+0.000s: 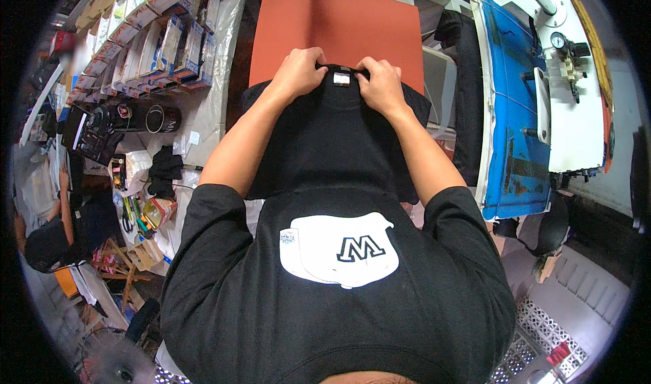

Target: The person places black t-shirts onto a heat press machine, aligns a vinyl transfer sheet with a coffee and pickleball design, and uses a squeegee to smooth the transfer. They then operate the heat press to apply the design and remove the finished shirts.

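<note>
Black T-shirt [325,143] pinched by its collar [345,67] over an orange-red board [366,24]

Seen from above, the wearer's two bare arms reach forward. The left hand [303,72] grips one side of the collar between thumb and bent fingers; the right hand [383,84] grips the other side the same way. The collar spans the short gap between them, a small pale label [341,79] showing inside, so neither hand is nearer. From there the T-shirt lies back toward the wearer's body, its long axis running between the forearms. It covers the board's near part; whether it lies on top or goes around the board cannot be told.

The board's bare far part stretches beyond the hands. To the right stands a blue panel [505,112] beside white equipment with a round gauge [558,41]. To the left, a cluttered white table [211,123] holds rows of boxes [142,51] and a black cup-like container [161,119]. At the far left, another person's arm [66,207] shows, and a blurred fan [122,367] sits at the lower left
</note>
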A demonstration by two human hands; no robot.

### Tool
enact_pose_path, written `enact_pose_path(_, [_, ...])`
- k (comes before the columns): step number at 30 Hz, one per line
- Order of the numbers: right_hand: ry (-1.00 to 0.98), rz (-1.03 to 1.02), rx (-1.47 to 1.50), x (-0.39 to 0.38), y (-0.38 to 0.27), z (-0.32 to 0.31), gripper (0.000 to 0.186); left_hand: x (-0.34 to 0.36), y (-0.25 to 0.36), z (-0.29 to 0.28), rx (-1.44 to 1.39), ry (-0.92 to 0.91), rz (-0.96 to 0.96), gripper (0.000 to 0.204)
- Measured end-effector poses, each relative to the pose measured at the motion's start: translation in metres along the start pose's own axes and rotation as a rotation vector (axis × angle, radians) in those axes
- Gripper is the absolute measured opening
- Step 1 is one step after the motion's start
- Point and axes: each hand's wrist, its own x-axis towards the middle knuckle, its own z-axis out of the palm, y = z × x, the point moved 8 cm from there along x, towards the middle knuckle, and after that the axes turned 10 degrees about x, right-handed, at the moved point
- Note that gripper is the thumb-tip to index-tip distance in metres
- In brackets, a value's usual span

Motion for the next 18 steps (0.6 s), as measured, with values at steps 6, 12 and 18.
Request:
enact_pose_path(6, [0.125, -0.026, -0.097, 0.001, -0.005, -0.007, 0.013, 0.0, 0.001, -0.007, 0.044, 0.09, -0.021, 0.02])
enact_pose_path(12, [0.194, -0.251, -0.249, -0.032, -0.043, -0.003, 0.017, -0.031, 0.021, -0.012, 0.196, 0.279, 0.39, 0.021])
enact_pose_path(18, [0.005, -0.246, -0.223, -0.061, -0.081, 0.036, 0.058, -0.043, 0.016, -0.011, 0.053, 0.347, 0.372, 0.024])
